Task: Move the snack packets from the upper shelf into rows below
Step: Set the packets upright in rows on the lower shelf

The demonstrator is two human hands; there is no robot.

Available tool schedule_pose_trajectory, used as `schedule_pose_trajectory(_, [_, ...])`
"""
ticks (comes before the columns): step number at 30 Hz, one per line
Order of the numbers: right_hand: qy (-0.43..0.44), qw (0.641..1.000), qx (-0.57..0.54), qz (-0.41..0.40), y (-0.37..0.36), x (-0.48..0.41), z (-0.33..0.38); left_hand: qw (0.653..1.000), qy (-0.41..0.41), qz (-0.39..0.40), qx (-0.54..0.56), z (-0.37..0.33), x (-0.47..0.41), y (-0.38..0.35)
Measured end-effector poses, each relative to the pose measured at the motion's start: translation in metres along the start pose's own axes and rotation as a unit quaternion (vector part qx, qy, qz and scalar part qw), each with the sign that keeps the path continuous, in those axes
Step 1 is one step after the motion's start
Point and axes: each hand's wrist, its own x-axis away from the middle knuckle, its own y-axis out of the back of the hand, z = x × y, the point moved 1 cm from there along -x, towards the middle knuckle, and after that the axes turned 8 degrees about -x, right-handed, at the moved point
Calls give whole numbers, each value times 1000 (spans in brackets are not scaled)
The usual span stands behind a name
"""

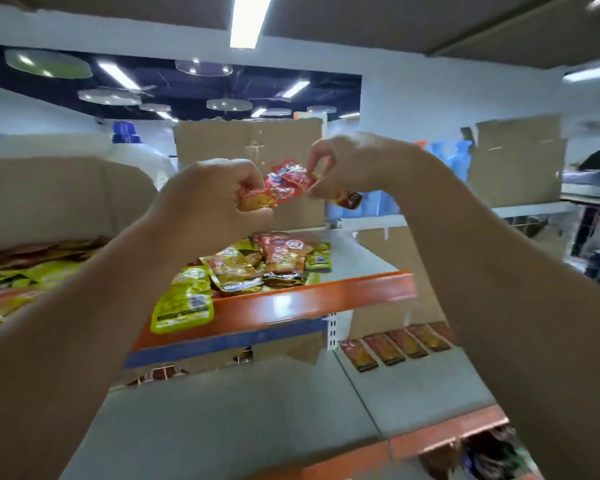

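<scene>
Both hands are raised in front of the upper shelf (326, 292), which has an orange front edge. My left hand (212, 199) grips a bunch of red and gold snack packets (274, 192). My right hand (350, 164) pinches the right end of the same bunch, where a dark-ended packet (349, 199) sticks out. A loose pile of green, gold and red packets (253, 268) lies on the upper shelf. One green packet (184, 299) hangs over its edge. On the lower shelf (413, 393), a row of several red and gold packets (395, 344) lies side by side.
Cardboard boxes (250, 147) stand behind the pile, and another box (516, 161) is at the right. More packets (21, 271) fill a box at the left. A white upright post (331, 330) divides the lower shelf. Dark packets (492, 452) show below its orange edge.
</scene>
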Motion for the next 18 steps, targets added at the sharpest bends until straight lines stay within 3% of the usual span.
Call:
schedule_pose_trajectory(8, [-92,995,0,-41,78,95,-132,995,-49,-24,80,-147,-38,-70])
schedule_pose_trajectory(18, [-183,980,13,-74,116,153,-265,986,-27,56,155,-271,-77,-185])
